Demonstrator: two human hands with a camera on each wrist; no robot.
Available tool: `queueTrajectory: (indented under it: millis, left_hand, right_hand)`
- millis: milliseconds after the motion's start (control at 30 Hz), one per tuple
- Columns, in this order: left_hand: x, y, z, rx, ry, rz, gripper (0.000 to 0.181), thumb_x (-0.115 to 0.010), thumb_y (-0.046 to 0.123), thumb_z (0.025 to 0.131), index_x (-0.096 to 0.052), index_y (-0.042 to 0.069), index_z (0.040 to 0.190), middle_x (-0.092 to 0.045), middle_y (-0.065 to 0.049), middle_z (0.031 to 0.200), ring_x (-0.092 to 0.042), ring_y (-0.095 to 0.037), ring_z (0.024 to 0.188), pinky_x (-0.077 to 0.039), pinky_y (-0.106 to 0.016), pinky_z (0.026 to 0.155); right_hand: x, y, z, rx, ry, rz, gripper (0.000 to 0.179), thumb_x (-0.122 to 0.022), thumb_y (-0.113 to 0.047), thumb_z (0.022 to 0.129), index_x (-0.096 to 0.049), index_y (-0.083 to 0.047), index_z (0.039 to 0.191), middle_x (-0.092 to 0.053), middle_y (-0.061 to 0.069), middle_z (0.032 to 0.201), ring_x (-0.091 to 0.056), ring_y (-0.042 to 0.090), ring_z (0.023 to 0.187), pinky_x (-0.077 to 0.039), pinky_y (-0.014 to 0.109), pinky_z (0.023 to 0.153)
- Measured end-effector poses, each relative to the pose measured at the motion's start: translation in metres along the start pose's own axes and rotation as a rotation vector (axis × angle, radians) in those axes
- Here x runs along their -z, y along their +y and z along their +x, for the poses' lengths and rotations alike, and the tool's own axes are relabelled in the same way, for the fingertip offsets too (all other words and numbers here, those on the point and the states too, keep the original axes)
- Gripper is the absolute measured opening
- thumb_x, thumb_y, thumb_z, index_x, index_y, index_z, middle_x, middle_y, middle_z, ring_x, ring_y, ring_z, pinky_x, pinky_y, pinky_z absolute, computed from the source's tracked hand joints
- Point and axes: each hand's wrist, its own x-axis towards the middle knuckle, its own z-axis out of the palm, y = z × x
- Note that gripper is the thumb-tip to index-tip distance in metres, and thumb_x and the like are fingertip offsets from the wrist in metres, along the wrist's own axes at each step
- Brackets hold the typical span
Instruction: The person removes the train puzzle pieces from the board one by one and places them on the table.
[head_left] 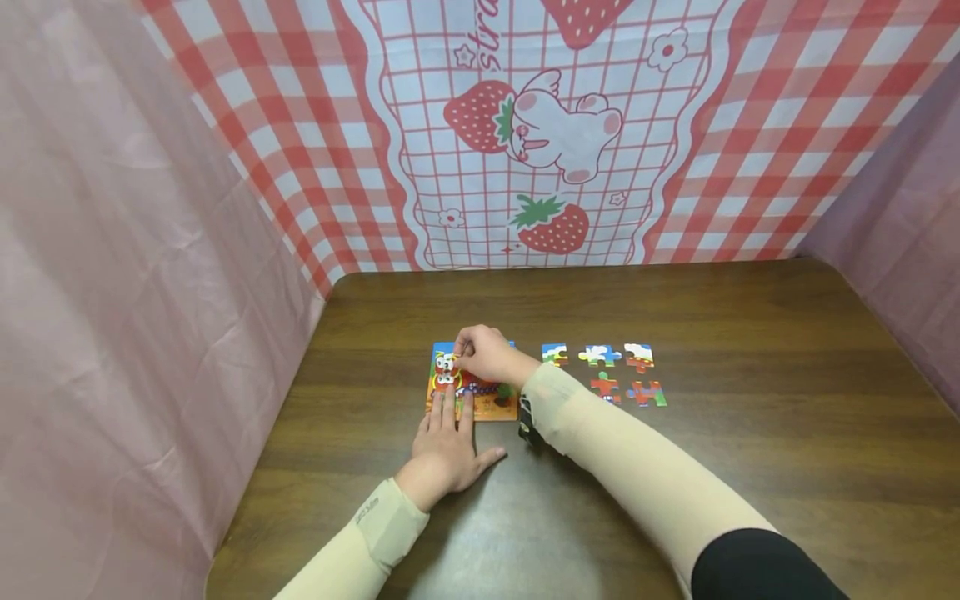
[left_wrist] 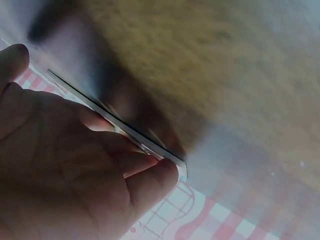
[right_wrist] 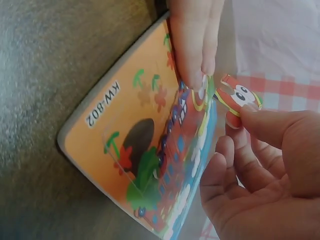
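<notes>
A colourful puzzle board (head_left: 495, 410) lies flat on the table, its orange edge marked KW-802 in the right wrist view. My right hand (head_left: 491, 354) pinches a red puzzle piece (right_wrist: 242, 96) with cartoon eyes between thumb and forefinger. That piece is tilted up over the board's far left part. With fingers straight, my left hand (head_left: 447, 457) rests on the board's near left part, thumb spread to the side. In the left wrist view, the board (left_wrist: 125, 129) shows edge-on beside the left fingers (left_wrist: 160, 182).
Several loose pieces lie right of the board, among them a blue-and-white piece (head_left: 600, 356) and a red-and-green one (head_left: 647, 393). The wooden table (head_left: 750, 350) meets a strawberry-print checked cloth (head_left: 555, 142) behind. A pink curtain (head_left: 150, 275) hangs at the left.
</notes>
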Motion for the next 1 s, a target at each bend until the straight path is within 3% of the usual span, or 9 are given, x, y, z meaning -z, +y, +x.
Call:
queueTrajectory:
  millis: [300, 600, 767, 900, 1000]
  left_hand:
    - [-0.001, 0.0, 0.001, 0.007, 0.01, 0.0, 0.1, -0.039, 0.076, 0.096, -0.013, 0.008, 0.164, 0.0, -0.021, 0.167, -0.005, -0.039, 0.152, -0.022, -0.05, 0.117]
    - [-0.002, -0.002, 0.003, 0.005, 0.007, 0.0, 0.1, -0.039, 0.076, 0.096, -0.012, 0.008, 0.164, -0.001, -0.022, 0.167, -0.004, -0.04, 0.152, -0.02, -0.051, 0.118]
    - [0.0, -0.003, 0.001, 0.018, 0.004, -0.003, 0.1, -0.039, 0.076, 0.095, -0.011, 0.009, 0.164, 0.0, -0.021, 0.167, -0.003, -0.039, 0.152, -0.02, -0.052, 0.118]
    - [0.0, -0.003, -0.002, 0.009, 0.009, 0.003, 0.099, -0.039, 0.076, 0.096, -0.012, 0.01, 0.165, -0.001, -0.022, 0.167, -0.005, -0.04, 0.152, -0.021, -0.051, 0.118]
    - [-0.001, -0.003, -0.002, 0.01, 0.009, 0.005, 0.098, -0.039, 0.075, 0.096, -0.012, 0.01, 0.165, -0.002, -0.023, 0.167, -0.005, -0.041, 0.152, -0.021, -0.051, 0.118]
  right_hand:
    - [0.022, 0.006, -0.011, -0.007, -0.007, 0.128, 0.008, -0.072, -0.011, 0.097, -0.065, -0.007, 0.099, -0.067, 0.004, 0.087, -0.063, 0.019, 0.073, -0.054, 0.031, 0.062]
    - [0.059, 0.019, -0.034, 0.012, 0.061, 0.151, 0.007, -0.071, -0.011, 0.098, -0.066, -0.006, 0.098, -0.067, 0.007, 0.089, -0.065, 0.028, 0.084, -0.052, 0.035, 0.068]
    - [0.073, 0.025, -0.049, 0.012, 0.072, 0.157, 0.008, -0.071, -0.013, 0.098, -0.066, -0.006, 0.099, -0.066, 0.006, 0.089, -0.062, 0.029, 0.078, -0.05, 0.034, 0.06]
    - [0.086, 0.034, -0.063, 0.013, 0.061, 0.156, 0.008, -0.072, -0.01, 0.096, -0.066, -0.005, 0.098, -0.067, 0.009, 0.087, -0.064, 0.036, 0.078, -0.051, 0.034, 0.058]
    - [0.096, 0.044, -0.074, 0.002, 0.05, 0.138, 0.007, -0.072, -0.008, 0.095, -0.067, -0.005, 0.096, -0.068, 0.011, 0.085, -0.064, 0.034, 0.077, -0.05, 0.035, 0.061]
